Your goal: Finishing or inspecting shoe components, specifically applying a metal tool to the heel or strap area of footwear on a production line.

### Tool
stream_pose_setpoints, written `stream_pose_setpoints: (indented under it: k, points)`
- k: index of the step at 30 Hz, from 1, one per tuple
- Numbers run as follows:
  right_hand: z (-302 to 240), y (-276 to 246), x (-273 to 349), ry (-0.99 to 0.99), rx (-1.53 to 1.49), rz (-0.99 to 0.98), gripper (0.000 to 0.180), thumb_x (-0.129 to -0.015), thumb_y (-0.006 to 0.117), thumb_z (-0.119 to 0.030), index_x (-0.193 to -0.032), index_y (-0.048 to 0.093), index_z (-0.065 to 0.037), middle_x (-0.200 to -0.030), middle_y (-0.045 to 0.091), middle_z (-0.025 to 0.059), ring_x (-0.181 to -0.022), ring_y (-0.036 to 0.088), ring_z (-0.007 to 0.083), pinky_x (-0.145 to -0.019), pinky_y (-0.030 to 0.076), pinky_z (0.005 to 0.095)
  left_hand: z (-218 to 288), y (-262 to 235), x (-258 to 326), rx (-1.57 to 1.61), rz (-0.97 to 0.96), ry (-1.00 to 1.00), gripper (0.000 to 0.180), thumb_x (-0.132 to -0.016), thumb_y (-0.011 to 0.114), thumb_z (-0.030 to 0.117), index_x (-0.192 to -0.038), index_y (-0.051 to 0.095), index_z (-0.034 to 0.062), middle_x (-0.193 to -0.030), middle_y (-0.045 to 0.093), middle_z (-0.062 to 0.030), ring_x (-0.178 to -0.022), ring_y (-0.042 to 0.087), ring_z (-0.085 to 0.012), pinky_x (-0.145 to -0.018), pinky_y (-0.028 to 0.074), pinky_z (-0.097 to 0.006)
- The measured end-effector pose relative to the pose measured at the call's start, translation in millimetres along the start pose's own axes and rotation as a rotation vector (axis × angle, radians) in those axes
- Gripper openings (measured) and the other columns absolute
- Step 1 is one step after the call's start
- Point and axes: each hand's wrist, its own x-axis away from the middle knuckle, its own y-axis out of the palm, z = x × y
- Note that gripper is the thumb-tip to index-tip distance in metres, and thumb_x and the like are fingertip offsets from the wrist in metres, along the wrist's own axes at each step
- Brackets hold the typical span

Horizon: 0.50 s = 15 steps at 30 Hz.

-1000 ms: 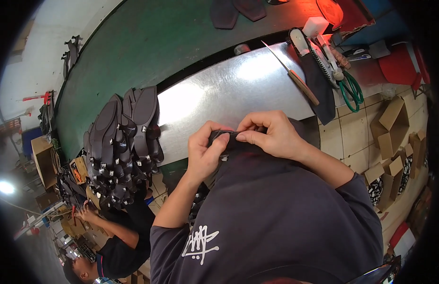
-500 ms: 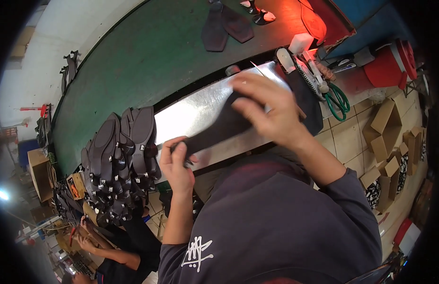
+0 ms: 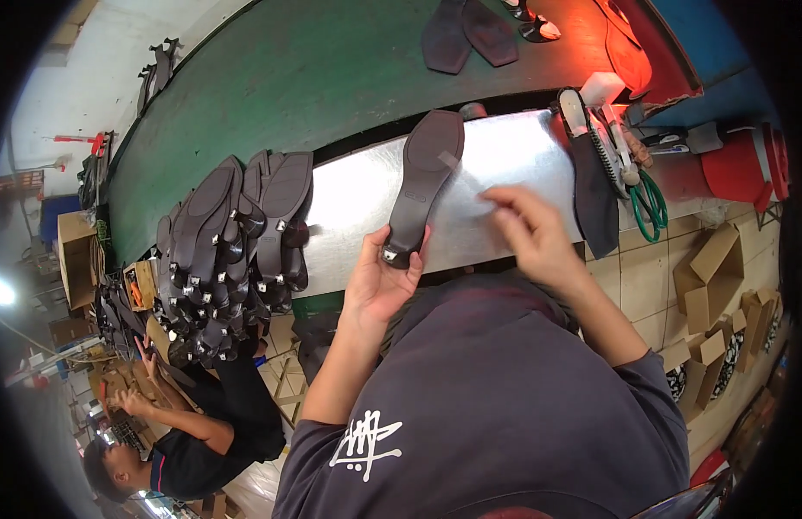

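Note:
A dark shoe sole point(image 3: 428, 177) with a heel end stands out over the metal plate, its flat underside toward me. My left hand point(image 3: 385, 275) is closed round its heel end, thumb and fingers on either side. A pale strip point(image 3: 447, 159) lies across the edge of the sole's front part. To the right of the sole, apart from it, my right hand point(image 3: 532, 232) hangs over the plate with its fingers smeared by motion. Whether anything is between those fingers I cannot make out.
Many heeled soles point(image 3: 232, 251) are piled at the left of the shiny metal plate point(image 3: 353, 186). Two dark soles point(image 3: 470, 35) lie on the green table point(image 3: 271, 78). Tools and a green cord point(image 3: 647, 208) sit at the right. Cardboard boxes point(image 3: 710, 268) stand on the floor; another person point(image 3: 193, 424) works at lower left.
The sole has swung from lying slantwise between both hands to pointing up, underside showing. My right hand has come away from it to the right and down; my left keeps hold.

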Motion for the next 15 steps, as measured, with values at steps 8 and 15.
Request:
stream_pose_setpoints:
  k: [8,15]
  points:
    - [-26,28,15,0.35,-0.41,-0.357,0.056,-0.09,0.051,-0.003,-0.144,0.039,-0.008,-0.062,0.056,0.0027,-0.061,0.052,0.0092,-0.065,0.044,0.0262,-30,34,-12,0.053,0.145,0.036,0.025,-0.087,0.069,0.034,-0.096,0.063,0.0114,-0.09,0.066,-0.0012,-0.082,0.062,-0.0162,-0.049,0.042,-0.024]
    - [-17,40,18,-0.093,-0.091,-0.072,0.043,-0.088,0.053,0.0,-0.131,0.053,-0.003,-0.087,0.066,0.0146,-0.073,0.065,0.0255,-0.068,0.05,0.0325,-38,27,-15,0.031,-0.065,0.041,0.027,-0.089,0.064,0.038,-0.089,0.061,0.012,-0.08,0.063,-0.0002,-0.07,0.055,-0.0121,-0.043,0.031,-0.025]
